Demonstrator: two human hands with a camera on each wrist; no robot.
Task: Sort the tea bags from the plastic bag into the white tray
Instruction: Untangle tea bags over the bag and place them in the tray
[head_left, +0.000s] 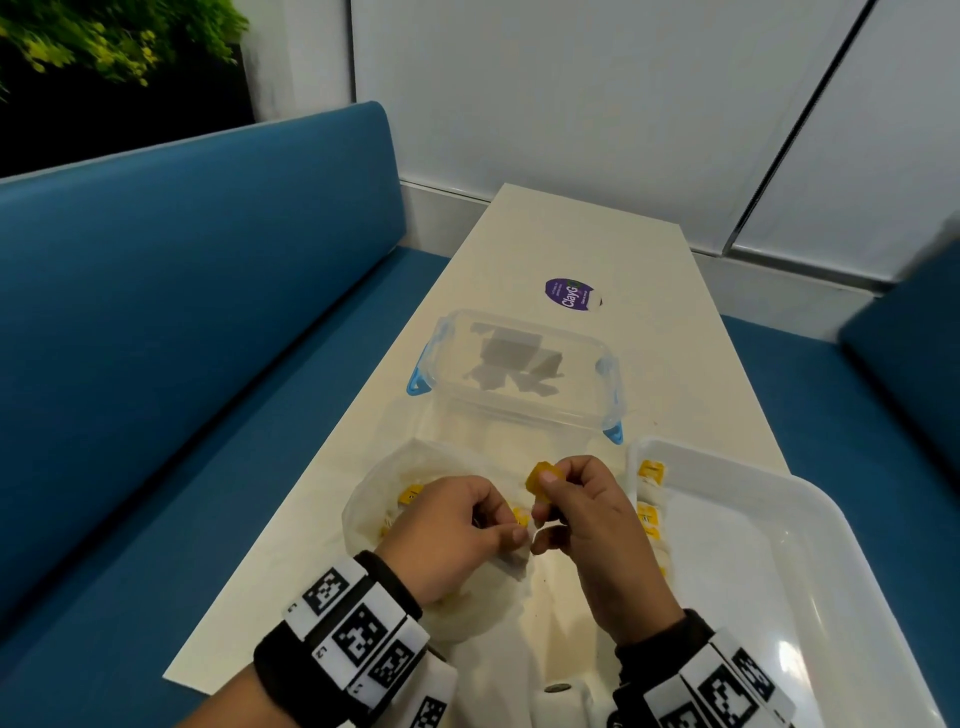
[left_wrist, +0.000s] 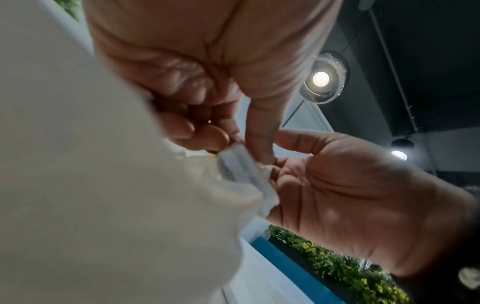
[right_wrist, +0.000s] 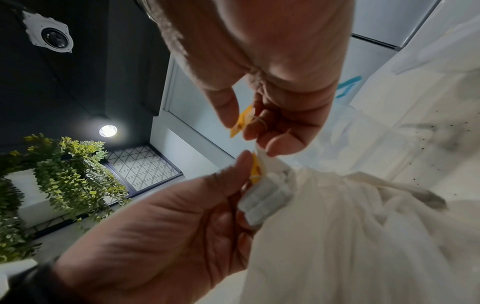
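Tea bag tag (head_left: 544, 477) pinched in right hand (head_left: 587, 512); left hand (head_left: 457, 525) grips plastic bag (head_left: 384, 499) rim just beside

Over the tabletop (head_left: 613, 249), the right hand (head_left: 587, 514) pinches a yellow tea-bag tag (head_left: 545, 478) while the left hand (head_left: 457, 530) grips the plastic bag (head_left: 374, 499) beside the white tray (head_left: 810, 519).

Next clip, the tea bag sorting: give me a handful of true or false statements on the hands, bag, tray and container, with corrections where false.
1. The right hand pinches a yellow tag. True.
2. The white tray holds no tea bags. False: several tea bags lie along its left side.
3. The left hand grips the plastic bag. True.
4. The clear container sits in the tray. False: it stands on the table, beyond the hands.
5. Both hands rest flat on the table. False: both have curled fingers and work together at the bag's opening.
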